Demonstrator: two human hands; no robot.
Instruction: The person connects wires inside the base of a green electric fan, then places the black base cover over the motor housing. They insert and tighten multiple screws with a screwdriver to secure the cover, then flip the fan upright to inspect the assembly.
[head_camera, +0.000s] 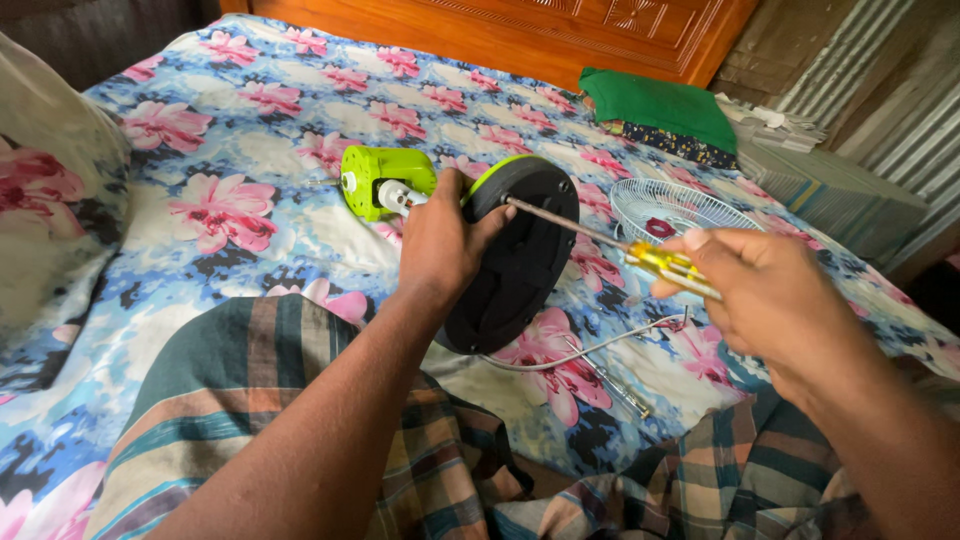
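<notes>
My left hand (440, 240) grips the rim of a round black fan base (520, 260) with a lime-green edge, holding it tilted on its side over the bed. A lime-green motor housing (375, 180) lies just behind it. My right hand (770, 295) holds a screwdriver with a yellow handle (672, 266). Its metal shaft (565, 222) reaches left and its tip touches the black underside of the base near the top.
A white wire fan grille (670, 210) lies on the floral bedsheet (230, 150) to the right. A grey cord (590, 350) and a second thin tool (615, 385) lie below the base. Green folded cloth (660, 105) sits by the wooden headboard (520, 30). A pillow (50, 200) is at left.
</notes>
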